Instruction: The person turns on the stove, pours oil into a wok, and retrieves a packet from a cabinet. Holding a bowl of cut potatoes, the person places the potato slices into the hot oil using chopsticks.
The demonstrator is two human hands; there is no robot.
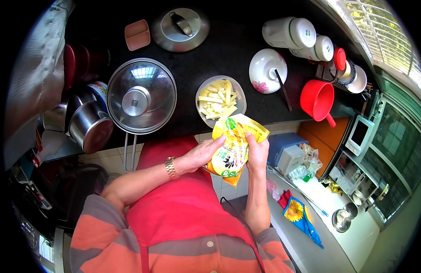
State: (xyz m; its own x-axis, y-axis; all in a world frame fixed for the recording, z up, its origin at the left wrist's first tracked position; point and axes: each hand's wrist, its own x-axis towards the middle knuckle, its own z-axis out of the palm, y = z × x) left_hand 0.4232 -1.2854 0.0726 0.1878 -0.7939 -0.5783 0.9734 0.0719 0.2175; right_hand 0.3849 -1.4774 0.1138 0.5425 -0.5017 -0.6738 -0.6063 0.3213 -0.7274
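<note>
Both hands hold a yellow and white printed food packet point(229, 152) in front of the red apron, at the counter's front edge. My left hand point(199, 154), below a gold watch, grips the packet's left side with the thumb on its face. On the other side my right hand point(257, 151) pinches the packet near its upper right corner. The packet's contents are hidden. Just beyond its top edge stands a bowl point(240, 103) of pale cut sticks point(217, 98), which look like potato.
A glass-lidded pan point(162, 82) stands left, its handle jutting past the counter edge. Behind are a metal lid point(192, 41) and a pink divided dish point(137, 35). To the right are a flowered white dish point(260, 68) with a dark utensil point(283, 91), a red ladle-like pot point(316, 98) and white jars point(278, 32).
</note>
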